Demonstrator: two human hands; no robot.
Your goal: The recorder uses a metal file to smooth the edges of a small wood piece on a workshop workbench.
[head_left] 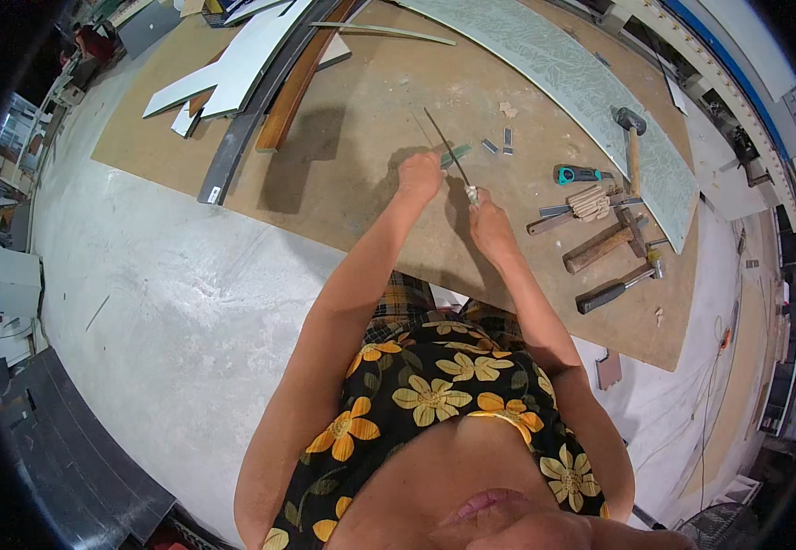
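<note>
My left hand (419, 176) is closed on a short greenish strip (458, 154), which sticks out to the right of its fingers just over the brown work table (370, 101). My right hand (491, 225) grips the pale, wrapped handle of a long thin dark blade (443, 135). Whether it is a file or a saw blade I cannot tell. The blade points away from me and to the left, crossing the strip close to my left fingertips; whether they touch is unclear. Two small dark rectangular pieces (507, 140) lie just right of the strip.
At right lie a teal utility knife (580, 174), a bundle of wooden pegs (590, 203), a wooden-handled hammer (607, 246), a black-handled hammer (620, 286) and a mallet (632, 137). A patterned pale green panel (545, 60) spans the far right. Long boards (297, 82) lie at far left.
</note>
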